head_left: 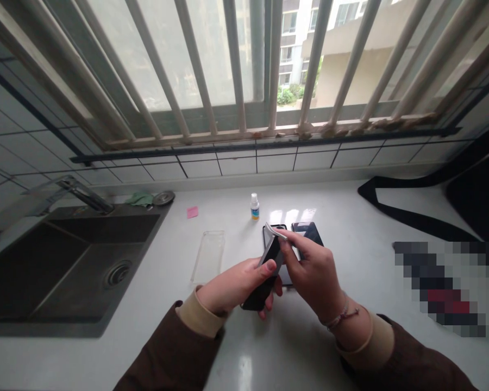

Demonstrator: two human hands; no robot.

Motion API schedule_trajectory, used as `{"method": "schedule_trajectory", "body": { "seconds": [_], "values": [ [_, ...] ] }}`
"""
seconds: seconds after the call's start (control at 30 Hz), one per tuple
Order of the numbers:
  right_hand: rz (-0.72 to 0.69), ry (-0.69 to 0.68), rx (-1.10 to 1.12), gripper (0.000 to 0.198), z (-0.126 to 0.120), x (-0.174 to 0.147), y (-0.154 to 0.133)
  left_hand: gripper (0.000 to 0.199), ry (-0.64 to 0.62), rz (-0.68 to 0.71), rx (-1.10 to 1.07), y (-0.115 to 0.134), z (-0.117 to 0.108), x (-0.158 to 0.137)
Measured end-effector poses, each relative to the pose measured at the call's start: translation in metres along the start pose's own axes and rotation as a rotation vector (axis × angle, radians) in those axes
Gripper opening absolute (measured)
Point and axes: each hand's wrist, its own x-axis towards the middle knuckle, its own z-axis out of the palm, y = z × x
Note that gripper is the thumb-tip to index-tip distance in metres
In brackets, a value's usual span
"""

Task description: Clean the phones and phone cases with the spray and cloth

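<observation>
My left hand (242,279) is wrapped round a dark phone (257,296), held tilted above the counter with the thumb along its near face. At the phone's upper end my right hand (309,266) pinches a thin white folded piece (274,230), perhaps a cloth; its kind is not clear. The white piece touches the phone's top edge. Behind my hands lies a black-rimmed phone or case, mostly covered by them. Beside it, partly hidden by my right hand, is another dark phone (308,232). A clear phone case (209,254) lies left of my hands.
A small white bottle (255,207) stands behind my hands, and a pink sticky note (192,212) lies to its left. The sink (93,329) with a faucet (92,198) is at left. A black strap (407,212) and a blurred-out item (444,288) lie at right.
</observation>
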Motion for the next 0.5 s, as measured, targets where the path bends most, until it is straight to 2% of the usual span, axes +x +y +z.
{"method": "schedule_trajectory", "body": {
  "seconds": [0.13,0.27,0.4,0.5],
  "values": [
    [-0.166,-0.053,0.023,0.039,0.000,-0.001,0.002,0.067,0.040,-0.008,-0.021,0.001,0.006,0.000],
    [-0.237,-0.090,-0.028,0.038,0.002,0.000,0.004,0.059,0.135,0.094,-0.217,-0.004,0.011,0.004],
    [-0.364,-0.171,-0.081,0.038,0.005,0.000,0.005,0.073,0.286,0.088,-0.386,-0.011,0.015,0.013],
    [-0.458,-0.257,-0.088,0.037,0.008,-0.001,0.003,0.085,0.391,0.114,-0.428,-0.015,0.017,0.019]
  ]
}}
